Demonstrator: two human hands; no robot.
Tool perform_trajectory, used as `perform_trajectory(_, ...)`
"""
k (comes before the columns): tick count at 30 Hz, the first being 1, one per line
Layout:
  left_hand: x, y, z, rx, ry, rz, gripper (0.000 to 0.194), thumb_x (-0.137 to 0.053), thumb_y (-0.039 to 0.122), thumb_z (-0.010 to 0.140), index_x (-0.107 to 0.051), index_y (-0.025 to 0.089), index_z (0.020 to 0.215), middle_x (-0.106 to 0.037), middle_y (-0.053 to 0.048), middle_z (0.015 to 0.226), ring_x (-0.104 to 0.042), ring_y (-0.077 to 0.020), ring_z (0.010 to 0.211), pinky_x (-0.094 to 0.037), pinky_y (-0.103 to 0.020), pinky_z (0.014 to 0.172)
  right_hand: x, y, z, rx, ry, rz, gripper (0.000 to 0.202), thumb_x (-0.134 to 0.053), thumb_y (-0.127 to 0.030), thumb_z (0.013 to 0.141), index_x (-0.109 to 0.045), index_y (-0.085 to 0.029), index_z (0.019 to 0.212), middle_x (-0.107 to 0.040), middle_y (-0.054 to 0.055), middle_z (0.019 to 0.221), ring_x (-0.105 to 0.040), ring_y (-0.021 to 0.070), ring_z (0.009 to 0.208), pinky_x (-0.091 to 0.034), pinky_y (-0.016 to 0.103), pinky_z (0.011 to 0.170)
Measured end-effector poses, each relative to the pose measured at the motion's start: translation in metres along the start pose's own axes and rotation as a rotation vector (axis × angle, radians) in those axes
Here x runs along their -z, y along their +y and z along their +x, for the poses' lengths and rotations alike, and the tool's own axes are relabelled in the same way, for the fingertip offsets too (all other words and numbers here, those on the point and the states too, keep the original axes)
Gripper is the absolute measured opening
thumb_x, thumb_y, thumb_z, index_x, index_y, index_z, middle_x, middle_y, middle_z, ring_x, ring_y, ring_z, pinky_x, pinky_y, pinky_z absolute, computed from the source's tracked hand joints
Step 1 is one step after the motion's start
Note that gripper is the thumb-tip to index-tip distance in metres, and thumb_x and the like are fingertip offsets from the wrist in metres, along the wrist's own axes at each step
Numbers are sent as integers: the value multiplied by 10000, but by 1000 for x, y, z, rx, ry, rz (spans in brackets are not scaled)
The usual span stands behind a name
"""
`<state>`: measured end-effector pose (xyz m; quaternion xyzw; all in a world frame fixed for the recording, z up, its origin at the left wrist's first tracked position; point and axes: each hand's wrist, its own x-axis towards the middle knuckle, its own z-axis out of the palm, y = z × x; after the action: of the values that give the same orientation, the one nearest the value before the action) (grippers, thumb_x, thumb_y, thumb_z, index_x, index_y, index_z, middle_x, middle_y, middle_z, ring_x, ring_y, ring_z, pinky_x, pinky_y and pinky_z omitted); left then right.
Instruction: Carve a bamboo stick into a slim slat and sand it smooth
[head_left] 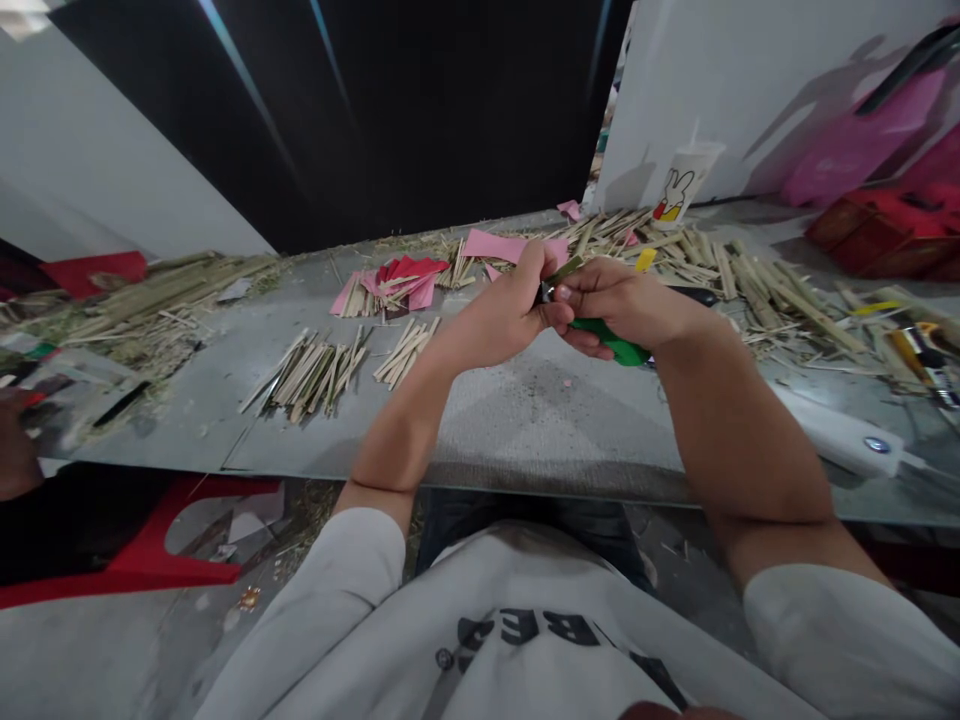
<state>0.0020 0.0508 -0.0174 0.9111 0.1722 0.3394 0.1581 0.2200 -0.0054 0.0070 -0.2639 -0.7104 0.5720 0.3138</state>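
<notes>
Above the middle of the table, my right hand (626,300) is closed around a green-handled tool (622,345). A bit of metal shows between the two hands, but the tool's exact kind is not clear. My left hand (514,305) meets the right one with its fingers pinched around a thin bamboo strip (567,268), whose end sticks up between the hands. Under and left of my left wrist lies a small bundle of cut bamboo sticks (405,352). A larger pile of sticks (319,375) rests farther left. Behind the hands is pink paper (491,245).
Bamboo scraps (772,290) cover the back right, near a white cup (686,180) and a red box (885,230). A white device (847,435) lies at right. Red folded paper (409,270) sits behind the sticks. Another person's hand (15,445) shows at far left.
</notes>
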Motion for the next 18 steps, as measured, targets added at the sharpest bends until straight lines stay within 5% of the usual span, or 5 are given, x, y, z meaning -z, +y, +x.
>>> perform_trajectory(4,5,2,0,15,-2,5,483,-496,753,1128,-413,283,1201,-525,-1,965,-543,-183,813,-431,-361,756,-4,-1,2,36,25,7,496,-794,-606,1062,-585,-230,817,-510,-33,542,-417,109,378,-350,257,338)
perform_trajectory(14,17,10,0,55,103,45,571,-489,827,1082,-477,263,1172,-490,-31,982,-552,-216,879,-484,-417,825,-28,2,9,232,316,-92,574,-707,-676,1114,-548,-243,772,-495,-45,495,-393,101,373,-339,259,364)
perform_trajectory(18,22,10,-3,60,15,-7,515,-585,762,1087,-465,266,1156,-493,-19,978,-540,-201,870,-477,-386,794,-25,10,13,212,211,-46,567,-738,-640,1095,-524,-247,747,-497,-52,485,-394,100,346,-329,255,341)
